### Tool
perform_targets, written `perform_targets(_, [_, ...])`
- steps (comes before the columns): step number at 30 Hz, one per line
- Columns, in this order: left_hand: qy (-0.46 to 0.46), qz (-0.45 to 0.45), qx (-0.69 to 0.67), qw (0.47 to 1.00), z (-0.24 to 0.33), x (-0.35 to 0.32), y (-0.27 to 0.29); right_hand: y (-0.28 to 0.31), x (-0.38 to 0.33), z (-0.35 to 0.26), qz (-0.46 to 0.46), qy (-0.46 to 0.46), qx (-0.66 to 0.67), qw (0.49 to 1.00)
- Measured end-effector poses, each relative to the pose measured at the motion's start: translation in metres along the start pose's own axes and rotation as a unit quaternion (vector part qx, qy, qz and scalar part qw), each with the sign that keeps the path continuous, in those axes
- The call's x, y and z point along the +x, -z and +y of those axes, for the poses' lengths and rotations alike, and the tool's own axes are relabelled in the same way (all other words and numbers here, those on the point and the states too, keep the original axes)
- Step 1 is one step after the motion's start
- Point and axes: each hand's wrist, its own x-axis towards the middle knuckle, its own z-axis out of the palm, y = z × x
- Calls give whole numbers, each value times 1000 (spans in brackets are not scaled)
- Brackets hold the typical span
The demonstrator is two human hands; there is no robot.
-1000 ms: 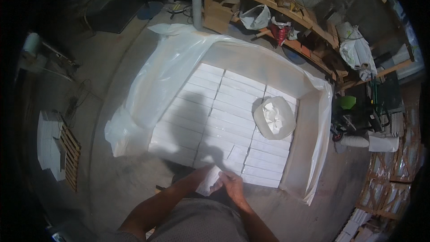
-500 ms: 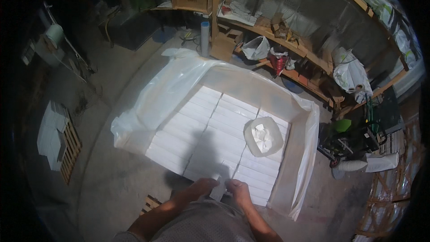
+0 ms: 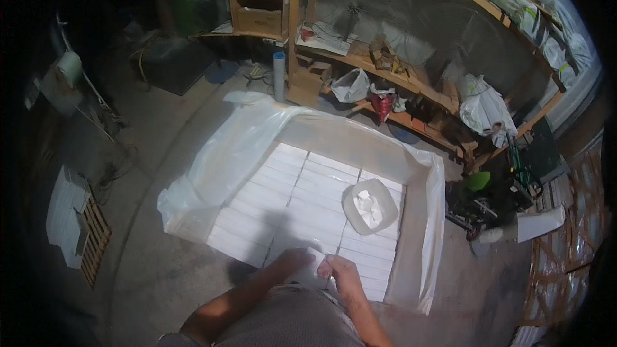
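My left hand (image 3: 293, 262) and my right hand (image 3: 340, 269) meet low in the view, close to my body. Between their closed fingers is a small white slip (image 3: 315, 256), thin like paper or film; its exact kind is unclear. Just beyond lie white flat boxes or packs (image 3: 315, 193), set side by side in rows inside a large box lined with clear plastic film (image 3: 222, 148). On top of the packs, to the right, stands a translucent tub (image 3: 352, 212) holding crumpled white scraps (image 3: 370, 204).
Wooden shelves (image 3: 411, 77) with bags and cartons run along the back. A blue-topped roll (image 3: 279, 77) stands behind the lined box. To the right is a dark hand cart (image 3: 495, 199); wrapped stacks (image 3: 553, 283) stand beyond. At left, a pallet (image 3: 96, 238) leans by white sheets (image 3: 64, 218).
The view has shifted, so the lined box sits slightly lower and further left. My hands stay together, and the white slip between them is now tilted and higher.
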Motion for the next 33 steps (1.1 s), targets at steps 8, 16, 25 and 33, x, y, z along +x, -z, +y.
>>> perform_targets(8, [-21, -41, 64, 997, 9, -4, 12, -10, -9, -3, -8, 1, 54, 999])
perform_targets(16, [-87, -60, 140, 985, 10, -9, 23, -11, -3, -6, -29, 8, -70, 997])
perform_targets(25, [-113, -55, 168, 978, 15, -11, 22, -6, -2, -6, -33, -16, -45, 998])
perform_targets(33, [-108, -54, 171, 978, 26, -15, 16, -1, 2, -1, -37, -2, -66, 997])
